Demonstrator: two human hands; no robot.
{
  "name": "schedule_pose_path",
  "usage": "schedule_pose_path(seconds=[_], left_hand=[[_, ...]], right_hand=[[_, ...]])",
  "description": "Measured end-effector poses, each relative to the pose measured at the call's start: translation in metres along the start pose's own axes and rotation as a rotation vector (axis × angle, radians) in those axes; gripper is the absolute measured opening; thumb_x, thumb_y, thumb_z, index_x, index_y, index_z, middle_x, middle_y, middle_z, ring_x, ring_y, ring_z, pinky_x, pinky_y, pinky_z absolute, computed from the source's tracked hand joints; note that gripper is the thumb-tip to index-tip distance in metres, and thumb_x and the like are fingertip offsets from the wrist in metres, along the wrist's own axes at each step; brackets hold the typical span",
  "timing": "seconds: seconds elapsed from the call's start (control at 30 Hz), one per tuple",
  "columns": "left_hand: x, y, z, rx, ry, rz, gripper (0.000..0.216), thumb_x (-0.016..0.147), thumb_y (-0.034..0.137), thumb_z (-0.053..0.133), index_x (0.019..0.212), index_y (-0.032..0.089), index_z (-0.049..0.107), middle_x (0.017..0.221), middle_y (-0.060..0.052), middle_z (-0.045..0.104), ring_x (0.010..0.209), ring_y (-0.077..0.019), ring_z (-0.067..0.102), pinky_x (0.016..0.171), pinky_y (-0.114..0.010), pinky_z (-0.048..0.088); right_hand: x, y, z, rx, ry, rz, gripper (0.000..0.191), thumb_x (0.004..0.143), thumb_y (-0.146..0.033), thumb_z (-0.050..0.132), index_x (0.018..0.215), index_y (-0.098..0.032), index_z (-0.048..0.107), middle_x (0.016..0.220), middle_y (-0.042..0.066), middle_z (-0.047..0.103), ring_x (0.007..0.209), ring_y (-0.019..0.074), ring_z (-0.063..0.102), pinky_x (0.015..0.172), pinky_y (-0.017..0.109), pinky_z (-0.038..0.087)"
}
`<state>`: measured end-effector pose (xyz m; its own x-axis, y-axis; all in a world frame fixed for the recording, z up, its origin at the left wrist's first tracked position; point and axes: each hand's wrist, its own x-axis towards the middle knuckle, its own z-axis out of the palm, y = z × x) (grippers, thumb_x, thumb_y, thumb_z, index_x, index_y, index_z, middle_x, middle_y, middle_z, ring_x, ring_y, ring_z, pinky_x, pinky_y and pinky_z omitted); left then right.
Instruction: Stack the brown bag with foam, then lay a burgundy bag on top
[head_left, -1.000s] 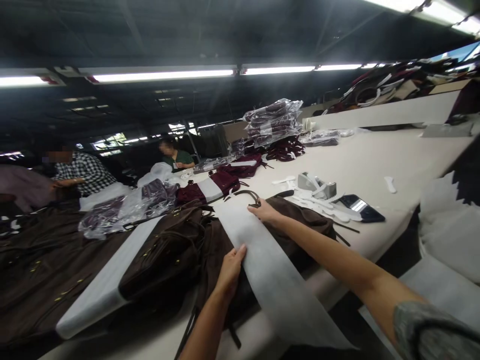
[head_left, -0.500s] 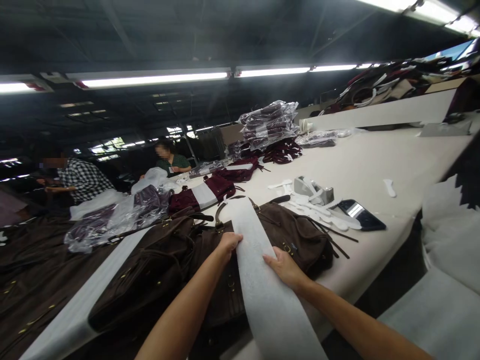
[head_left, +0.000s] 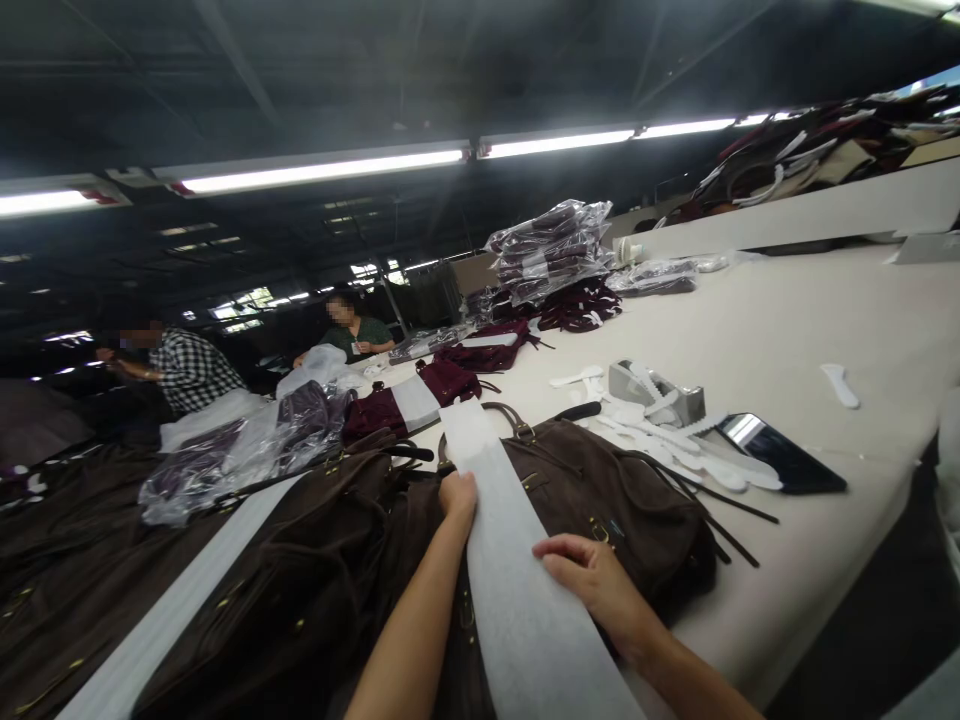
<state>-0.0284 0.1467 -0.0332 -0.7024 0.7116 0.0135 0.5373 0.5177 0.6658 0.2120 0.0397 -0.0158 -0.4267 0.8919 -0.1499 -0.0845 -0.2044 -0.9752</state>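
"Where's the white strip (head_left: 529,590)?"

"Across the middle of the brown handbag (head_left: 637,490), its far end by the bag's handles, its near end running out of view on the wearer's side."

"And the hands?"

"The left hand (head_left: 455,500) is mostly closed, thumb on the strip's left edge; its fingers are hidden, so I can't tell whether it grips. The right hand (head_left: 596,585) is loosely curled, half open, fingertips at the right edge; I can't tell if it pinches."

"What's different?"

"The order is reversed from a second ago: the left is now nearer the handbag's handles, the right nearer the wearer."

"Anything beyond the handbag?"

"A burgundy bag (head_left: 375,413) with a white band."
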Motion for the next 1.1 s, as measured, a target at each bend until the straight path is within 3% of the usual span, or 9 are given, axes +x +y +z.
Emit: schedule_pose_path(seconds=[0.1, 0.17, 0.3, 0.43, 0.5, 0.6, 0.8, 0.97, 1.1], left_hand=[[0.006, 0.004, 0.005, 0.093, -0.014, -0.013, 0.027, 0.091, 0.039, 0.058, 0.101, 0.014, 0.063, 0.100, -0.006, 0.065, 0.091, -0.0178, 0.064, 0.083, -0.038, 0.054], [0.008, 0.008, 0.006, 0.139, 0.002, -0.009, 0.026, 0.092, 0.039, 0.058, 0.100, 0.014, 0.063, 0.100, -0.006, 0.065, 0.091, -0.0173, 0.063, 0.083, -0.037, 0.053], [-0.001, 0.016, 0.007, 0.229, 0.095, 0.026, 0.021, 0.093, 0.031, 0.053, 0.101, 0.013, 0.060, 0.101, -0.011, 0.064, 0.094, -0.0219, 0.063, 0.080, -0.037, 0.052], [-0.015, 0.026, 0.006, 0.350, 0.209, 0.213, 0.029, 0.091, 0.019, 0.045, 0.118, 0.012, 0.051, 0.128, -0.022, 0.051, 0.124, -0.0322, 0.048, 0.091, -0.043, 0.045], [-0.019, 0.029, 0.006, 0.415, 0.155, 0.369, 0.028, 0.092, 0.013, 0.037, 0.115, 0.015, 0.054, 0.127, -0.018, 0.053, 0.124, -0.0289, 0.047, 0.097, -0.041, 0.040], [-0.019, 0.030, 0.005, 0.497, -0.016, 0.546, 0.029, 0.092, 0.012, 0.034, 0.106, 0.018, 0.059, 0.111, -0.013, 0.062, 0.105, -0.0235, 0.060, 0.089, -0.034, 0.044], [-0.049, 0.032, -0.008, 0.622, -0.267, 0.721, 0.029, 0.090, 0.034, 0.051, 0.106, 0.012, 0.061, 0.102, -0.016, 0.065, 0.099, -0.0268, 0.062, 0.086, -0.034, 0.045], [-0.117, 0.036, -0.014, 0.664, -0.291, 0.748, 0.027, 0.093, 0.019, 0.038, 0.108, 0.014, 0.060, 0.120, -0.016, 0.057, 0.114, -0.0268, 0.054, 0.093, -0.036, 0.042], [-0.143, 0.046, -0.023, 0.667, -0.308, 0.691, 0.034, 0.093, 0.012, 0.029, 0.106, 0.011, 0.061, 0.116, -0.021, 0.057, 0.113, -0.0292, 0.054, 0.093, -0.039, 0.041]], right_hand=[[-0.021, -0.009, -0.007, -0.168, -0.118, -0.016, 0.042, 0.070, -0.047, 0.071, 0.099, -0.017, 0.074, 0.095, 0.005, 0.068, 0.086, 0.0203, 0.058, 0.075, 0.028, 0.043], [-0.034, -0.008, -0.016, -0.255, -0.104, -0.010, 0.039, 0.070, -0.040, 0.072, 0.103, -0.020, 0.074, 0.108, 0.005, 0.068, 0.099, 0.0240, 0.058, 0.084, 0.030, 0.043], [-0.048, 0.013, -0.033, -0.341, 0.057, 0.007, 0.037, 0.071, -0.036, 0.067, 0.103, -0.018, 0.071, 0.100, 0.006, 0.068, 0.088, 0.0235, 0.059, 0.075, 0.030, 0.045], [-0.060, 0.036, -0.039, -0.285, 0.170, -0.067, 0.040, 0.071, -0.035, 0.069, 0.107, -0.021, 0.060, 0.086, 0.002, 0.065, 0.079, 0.0183, 0.057, 0.070, 0.026, 0.045], [-0.067, 0.045, -0.040, -0.272, 0.259, -0.072, 0.034, 0.072, -0.036, 0.069, 0.099, -0.022, 0.054, 0.075, -0.002, 0.059, 0.068, 0.0148, 0.054, 0.061, 0.023, 0.042], [-0.075, 0.053, -0.049, -0.293, 0.352, -0.015, 0.035, 0.069, -0.045, 0.070, 0.077, -0.021, 0.046, 0.056, -0.006, 0.044, 0.050, 0.0095, 0.038, 0.047, 0.022, 0.029], [-0.082, 0.042, -0.070, -0.391, 0.286, 0.131, 0.035, 0.066, -0.041, 0.073, 0.062, -0.019, 0.046, 0.048, -0.006, 0.041, 0.045, 0.0072, 0.032, 0.044, 0.023, 0.021], [-0.089, 0.031, -0.069, -0.393, 0.233, 0.154, 0.022, 0.068, -0.029, 0.072, 0.068, -0.017, 0.054, 0.051, -0.004, 0.049, 0.045, 0.0077, 0.039, 0.044, 0.022, 0.025], [-0.091, 0.032, -0.062, -0.298, 0.176, 0.129, 0.025, 0.066, -0.023, 0.073, 0.083, -0.015, 0.057, 0.050, -0.008, 0.047, 0.046, 0.0076, 0.041, 0.045, 0.021, 0.026]])
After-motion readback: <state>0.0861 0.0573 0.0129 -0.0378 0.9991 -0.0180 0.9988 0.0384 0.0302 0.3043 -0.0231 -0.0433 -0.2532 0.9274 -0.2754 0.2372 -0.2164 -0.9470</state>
